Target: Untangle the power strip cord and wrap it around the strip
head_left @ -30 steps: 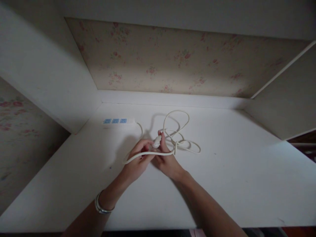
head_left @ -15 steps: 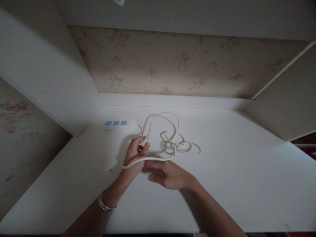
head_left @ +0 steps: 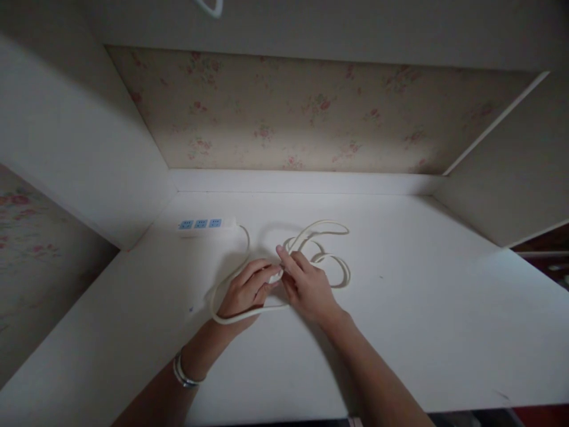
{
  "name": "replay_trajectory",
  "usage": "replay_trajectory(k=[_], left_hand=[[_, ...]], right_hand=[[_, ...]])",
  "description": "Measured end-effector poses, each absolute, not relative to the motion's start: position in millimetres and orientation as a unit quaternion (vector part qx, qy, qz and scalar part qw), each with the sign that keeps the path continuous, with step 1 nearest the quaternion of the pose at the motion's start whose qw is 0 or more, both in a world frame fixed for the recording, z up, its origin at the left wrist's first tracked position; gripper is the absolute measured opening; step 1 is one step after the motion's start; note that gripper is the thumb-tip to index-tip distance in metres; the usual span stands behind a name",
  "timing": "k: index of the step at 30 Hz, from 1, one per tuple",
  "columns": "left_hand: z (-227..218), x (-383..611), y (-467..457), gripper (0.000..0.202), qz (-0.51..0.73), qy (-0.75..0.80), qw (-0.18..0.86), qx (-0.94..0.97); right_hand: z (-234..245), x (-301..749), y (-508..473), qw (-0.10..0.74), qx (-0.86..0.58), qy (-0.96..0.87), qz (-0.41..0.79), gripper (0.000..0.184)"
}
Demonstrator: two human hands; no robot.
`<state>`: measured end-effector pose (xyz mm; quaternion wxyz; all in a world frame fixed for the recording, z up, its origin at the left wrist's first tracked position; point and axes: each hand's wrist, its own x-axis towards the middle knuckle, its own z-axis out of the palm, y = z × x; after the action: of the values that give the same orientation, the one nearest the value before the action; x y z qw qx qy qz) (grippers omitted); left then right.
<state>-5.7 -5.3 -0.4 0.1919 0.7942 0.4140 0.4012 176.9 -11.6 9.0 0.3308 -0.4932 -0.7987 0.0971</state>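
Note:
A white power strip [head_left: 205, 225] with three blue sockets lies at the back left of the white desk [head_left: 422, 320]. Its cream cord [head_left: 231, 252] curves forward in a loop under my left wrist and piles into loose coils [head_left: 331, 261] at the middle. My left hand [head_left: 246, 289], a bracelet on its wrist, has its fingers curled round the cord's plug end. My right hand [head_left: 306, 283] meets it from the right, fingers pinching the cord beside the coils. The plug itself is mostly hidden between the two hands.
The desk sits in a recess, with a white side panel [head_left: 80, 148] on the left, floral wallpaper [head_left: 302, 112] behind and a slanted white panel [head_left: 507, 172] on the right. The desk's front edge runs along the bottom of the view.
My right hand has come up from flat on the desk to join my left at the plug. The coils have been drawn closer and lie flatter.

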Motion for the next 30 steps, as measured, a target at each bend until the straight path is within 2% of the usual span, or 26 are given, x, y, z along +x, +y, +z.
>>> replay_trajectory(k=[2, 4, 7, 11, 16, 20, 23, 25, 27, 30], left_hand=[[-1, -6, -7, 0.027, 0.398, 0.399, 0.187, 0.805], [-4, -4, -7, 0.028, 0.403, 0.395, 0.197, 0.802], [-10, -1, -6, 0.034, 0.435, 0.408, 0.232, 0.768], [-14, 1, -5, 0.051, 0.420, 0.462, 0.303, 0.720], [0, -2, -15, 0.044, 0.235, 0.371, 0.471, 0.765], [12, 0, -22, 0.049, 0.166, 0.331, 0.570, 0.733], [13, 3, -19, 0.066, 0.191, 0.377, 0.653, 0.629], [12, 4, -15, 0.072, 0.236, 0.421, 0.685, 0.546], [12, 3, -10, 0.071, 0.293, 0.457, 0.697, 0.467], [13, 0, -3, 0.061, 0.398, 0.478, 0.691, 0.368]], right_hand=[[7, 176, -12, 0.299, -0.513, -0.804, 0.027, 0.049], [6, 179, -11, 0.305, -0.534, -0.787, -0.040, 0.040], [7, 188, -7, 0.351, -0.562, -0.742, -0.102, 0.037], [8, 200, -3, 0.454, -0.585, -0.666, -0.091, 0.038], [15, 204, 1, 0.643, -0.590, -0.488, 0.013, 0.036], [23, 212, 12, 0.777, -0.542, -0.291, 0.133, 0.038], [23, 230, 20, 0.832, -0.450, -0.217, 0.243, 0.039], [20, 243, 23, 0.842, -0.399, -0.181, 0.316, 0.033], [15, 253, 25, 0.841, -0.358, -0.137, 0.383, 0.027], [11, 257, 25, 0.823, -0.308, -0.105, 0.466, 0.027]])
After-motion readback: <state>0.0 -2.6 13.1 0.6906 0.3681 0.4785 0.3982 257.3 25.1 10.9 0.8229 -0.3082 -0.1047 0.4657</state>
